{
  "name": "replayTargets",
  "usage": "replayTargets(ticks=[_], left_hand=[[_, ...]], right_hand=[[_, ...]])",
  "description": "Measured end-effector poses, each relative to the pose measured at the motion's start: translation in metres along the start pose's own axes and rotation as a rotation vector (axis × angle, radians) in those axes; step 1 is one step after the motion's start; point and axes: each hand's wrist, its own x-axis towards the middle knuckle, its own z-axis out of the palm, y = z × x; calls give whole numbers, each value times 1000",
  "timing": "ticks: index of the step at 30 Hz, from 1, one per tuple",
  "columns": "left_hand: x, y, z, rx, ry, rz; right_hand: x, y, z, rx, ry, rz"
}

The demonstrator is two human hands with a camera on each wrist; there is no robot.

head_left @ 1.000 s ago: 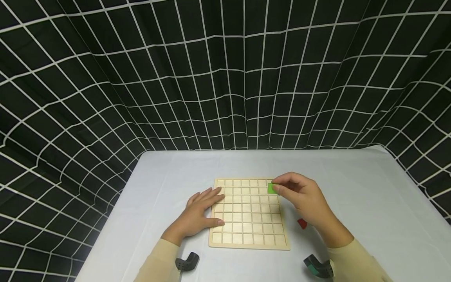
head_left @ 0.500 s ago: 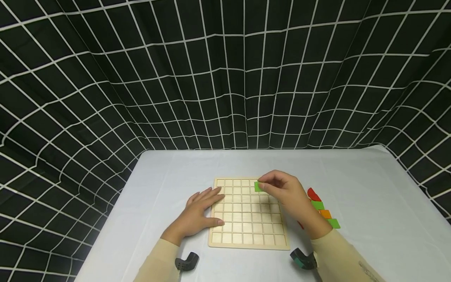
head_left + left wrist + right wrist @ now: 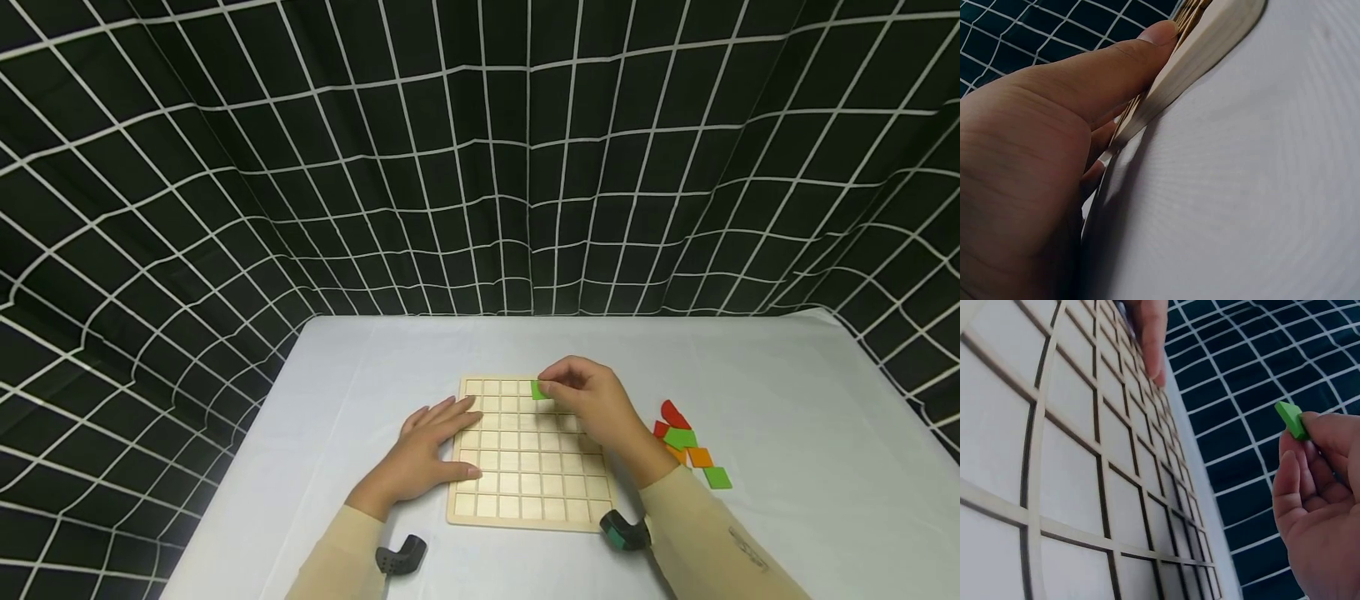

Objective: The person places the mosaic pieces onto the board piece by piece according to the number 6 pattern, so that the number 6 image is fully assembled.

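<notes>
A pale wooden board (image 3: 531, 527) with a grid of square recesses lies on the table. My left hand (image 3: 431, 452) rests on its left edge, fingers spread and straight; in the left wrist view the thumb (image 3: 1116, 69) lies along the raised rim. Between thumb and fingers my right hand (image 3: 592, 400) pinches a small green square tile (image 3: 537, 390) over the board's far row, right of the middle. The right wrist view shows that green tile (image 3: 1292, 420) held at the fingertips, tilted and above the grid.
Right of the board lies a loose group of flat pieces: a red curved piece (image 3: 673, 414), a green piece (image 3: 680, 438), an orange square (image 3: 701, 457) and a green square (image 3: 717, 477). A black gridded curtain (image 3: 525, 167) hangs behind the white table (image 3: 375, 350).
My right hand has carried the green tile leftward from the board's far right corner along the far row. The loose pieces have come into sight from behind that arm. The left hand stays put.
</notes>
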Motion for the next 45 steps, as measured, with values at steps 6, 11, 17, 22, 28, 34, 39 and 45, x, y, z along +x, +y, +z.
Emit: replayTargets(ticks=[6, 11, 17, 22, 28, 34, 39, 45], left_hand=[[1, 2, 0, 6, -4, 11], [2, 3, 0, 7, -2, 11], [2, 4, 0, 10, -6, 9], [3, 4, 0, 12, -7, -3], [3, 4, -1, 13, -8, -8], [2, 3, 0, 19, -7, -6], [1, 2, 0, 11, -7, -14], [1, 0, 1, 10, 0, -13]], right_hand=[[6, 10, 3, -26, -7, 28], [11, 18, 7, -39, -28, 47], [14, 27, 13, -92, -12, 83], [15, 32, 15, -115, -18, 104], [15, 36, 18, -148, -30, 89], [14, 38, 22, -199, -42, 59], [16, 38, 25, -217, -32, 64], [18, 38, 26, -226, -43, 80]])
